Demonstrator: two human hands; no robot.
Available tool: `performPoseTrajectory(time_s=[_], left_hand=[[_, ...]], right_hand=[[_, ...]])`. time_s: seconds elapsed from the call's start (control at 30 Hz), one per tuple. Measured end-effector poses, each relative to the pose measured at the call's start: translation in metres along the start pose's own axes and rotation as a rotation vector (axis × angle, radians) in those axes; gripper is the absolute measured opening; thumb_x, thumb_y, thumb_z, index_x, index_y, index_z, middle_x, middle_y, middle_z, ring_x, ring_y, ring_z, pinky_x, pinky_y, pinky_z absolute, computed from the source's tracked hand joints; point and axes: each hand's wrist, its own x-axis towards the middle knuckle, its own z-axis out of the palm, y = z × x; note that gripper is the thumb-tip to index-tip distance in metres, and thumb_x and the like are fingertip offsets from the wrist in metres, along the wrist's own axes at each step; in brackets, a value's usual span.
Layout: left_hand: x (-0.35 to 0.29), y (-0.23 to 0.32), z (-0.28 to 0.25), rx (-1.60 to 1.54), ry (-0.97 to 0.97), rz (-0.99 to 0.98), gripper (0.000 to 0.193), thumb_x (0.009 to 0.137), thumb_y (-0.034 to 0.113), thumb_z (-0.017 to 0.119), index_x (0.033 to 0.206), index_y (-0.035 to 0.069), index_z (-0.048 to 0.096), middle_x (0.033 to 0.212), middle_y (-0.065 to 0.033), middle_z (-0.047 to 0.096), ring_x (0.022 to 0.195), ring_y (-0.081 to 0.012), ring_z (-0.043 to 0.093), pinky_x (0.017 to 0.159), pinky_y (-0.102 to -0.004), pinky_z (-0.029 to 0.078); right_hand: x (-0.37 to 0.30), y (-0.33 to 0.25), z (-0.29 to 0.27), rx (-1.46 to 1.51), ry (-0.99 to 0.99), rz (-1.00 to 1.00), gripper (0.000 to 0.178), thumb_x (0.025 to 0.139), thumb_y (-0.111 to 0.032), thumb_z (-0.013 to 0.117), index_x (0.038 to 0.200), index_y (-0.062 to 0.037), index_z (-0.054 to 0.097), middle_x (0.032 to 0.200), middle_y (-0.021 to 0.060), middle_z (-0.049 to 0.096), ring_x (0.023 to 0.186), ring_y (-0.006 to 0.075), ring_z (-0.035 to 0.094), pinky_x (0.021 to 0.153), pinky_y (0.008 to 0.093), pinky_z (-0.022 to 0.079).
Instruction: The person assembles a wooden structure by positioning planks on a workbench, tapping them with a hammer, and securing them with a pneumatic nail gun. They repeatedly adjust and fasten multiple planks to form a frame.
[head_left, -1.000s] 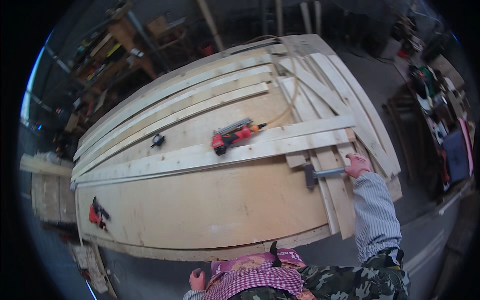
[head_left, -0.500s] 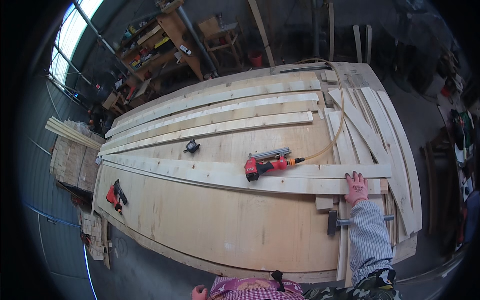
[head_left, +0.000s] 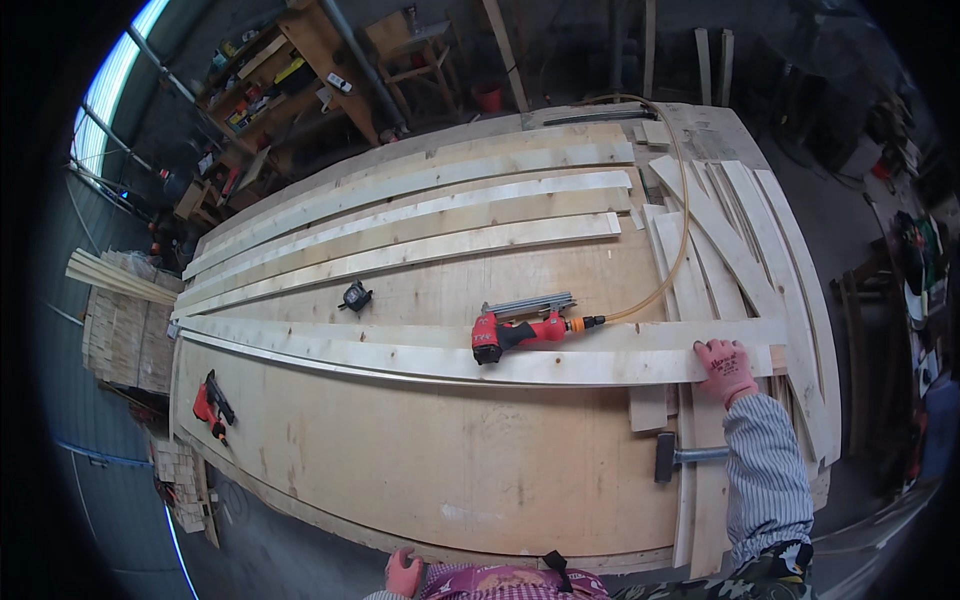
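My right hand (head_left: 727, 371), in a pink glove, is closed over the right end of a long pale wooden board (head_left: 560, 369), its fingers curled on the top face. Behind that board lies another long board (head_left: 650, 334), partly overlapped by it. A red and black nail gun (head_left: 517, 330) with an air hose rests across the two boards. Close to my right forearm, a hammer (head_left: 665, 457) lies with part of its handle hidden by the sleeve. My left hand (head_left: 404, 572), also pink-gloved, hangs by my body at the lower edge, fingers curled, nothing visible in it.
Several long strips (head_left: 420, 208) lie across the far half of the workbench (head_left: 450, 470). More boards (head_left: 770, 260) are heaped at its right end. A second red nail gun (head_left: 213, 408) sits at the left, a small black tool (head_left: 354, 296) mid-bench. The hose (head_left: 684, 230) loops at the right.
My right hand has gone from fingers stretched flat on the board to curled over it. The board's right end has shifted slightly right and away. My left hand has come further into view.
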Motion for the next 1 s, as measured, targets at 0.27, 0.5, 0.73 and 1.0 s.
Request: performPoseTrajectory(time_s=[0.27, 0.5, 0.73, 1.0], left_hand=[[0.07, 0.081, 0.01, -0.005, 0.069, -0.013, 0.075, 0.077, 0.036, 0.069, 0.139, 0.005, 0.04, 0.144, -0.0252, 0.036, 0.133, -0.0389, 0.037, 0.108, -0.0431, 0.035], [0.163, 0.164, 0.012, -0.052, 0.121, -0.395, 0.127, 0.064, 0.06, 0.078, 0.154, 0.014, 0.001, 0.157, -0.0276, -0.001, 0.146, -0.0434, 0.005, 0.115, -0.0548, 0.019], [0.191, 0.216, 0.017, 0.128, 0.042, -0.621, 0.146, 0.048, 0.082, 0.071, 0.153, 0.025, -0.013, 0.156, -0.0298, -0.01, 0.143, -0.052, 0.0, 0.11, -0.0666, 0.014], [0.197, 0.21, 0.02, 0.131, -0.013, -0.654, 0.146, 0.051, 0.087, 0.065, 0.152, 0.022, -0.017, 0.155, -0.0317, -0.013, 0.142, -0.0546, -0.003, 0.111, -0.0655, 0.012]], right_hand=[[0.043, -0.002, -0.017, -0.052, -0.07, 0.072, 0.064, 0.062, -0.038, 0.084, 0.115, -0.0157, 0.056, 0.109, 0.0066, 0.059, 0.105, 0.0244, 0.058, 0.087, 0.0394, 0.045], [0.03, -0.024, -0.03, 0.278, 0.002, 0.063, 0.07, 0.066, -0.034, 0.08, 0.127, -0.0111, 0.053, 0.121, 0.0126, 0.057, 0.119, 0.0305, 0.051, 0.101, 0.044, 0.039], [0.099, -0.148, -0.048, 0.549, 0.343, -0.355, 0.043, 0.077, -0.025, 0.072, 0.115, -0.0092, 0.06, 0.117, 0.0127, 0.059, 0.114, 0.0328, 0.052, 0.101, 0.0438, 0.039], [0.185, -0.246, -0.061, 0.225, 0.255, -0.452, 0.045, 0.066, -0.023, 0.074, 0.107, -0.0102, 0.06, 0.107, 0.0123, 0.06, 0.105, 0.0322, 0.055, 0.1, 0.0454, 0.037]])
